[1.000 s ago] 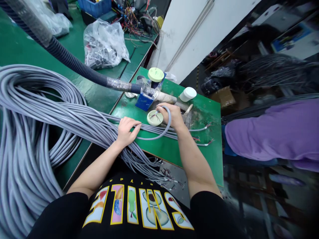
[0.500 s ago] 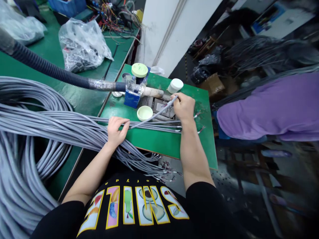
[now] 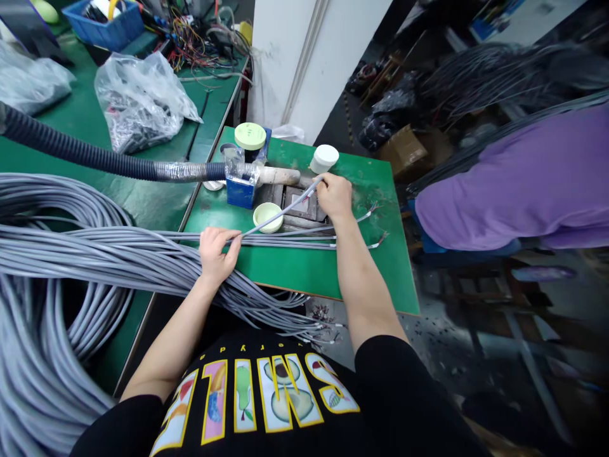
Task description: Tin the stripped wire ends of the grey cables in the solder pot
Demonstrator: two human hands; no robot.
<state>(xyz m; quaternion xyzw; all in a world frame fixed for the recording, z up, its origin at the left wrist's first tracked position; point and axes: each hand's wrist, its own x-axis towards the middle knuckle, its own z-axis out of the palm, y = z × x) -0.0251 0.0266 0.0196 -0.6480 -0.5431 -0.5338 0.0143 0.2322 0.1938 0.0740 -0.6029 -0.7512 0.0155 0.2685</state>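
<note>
A single grey cable (image 3: pixel 285 207) runs slantwise between my two hands. My right hand (image 3: pixel 334 197) pinches it near its end, beside a small metal device (image 3: pixel 301 202) on the green board. My left hand (image 3: pixel 217 253) grips the same cable lower down and rests at the edge of a thick bundle of grey cables (image 3: pixel 118 254). Below the held cable, several other cables lie on the board, their stripped wire ends (image 3: pixel 378 241) past my right forearm. An open pale green tub (image 3: pixel 268 217) stands under the held cable.
A ribbed hose (image 3: pixel 95 149) ends in a nozzle above the device, next to a blue box (image 3: pixel 240 192). A green lid (image 3: pixel 250 136) and a white jar (image 3: pixel 324 158) stand behind. Plastic bags (image 3: pixel 143 105) lie on the left table. A person in a purple top (image 3: pixel 518 178) is at right.
The view has shifted slightly, so the table items appear further left. Both hands keep hold of the same cable, with little change between them.
</note>
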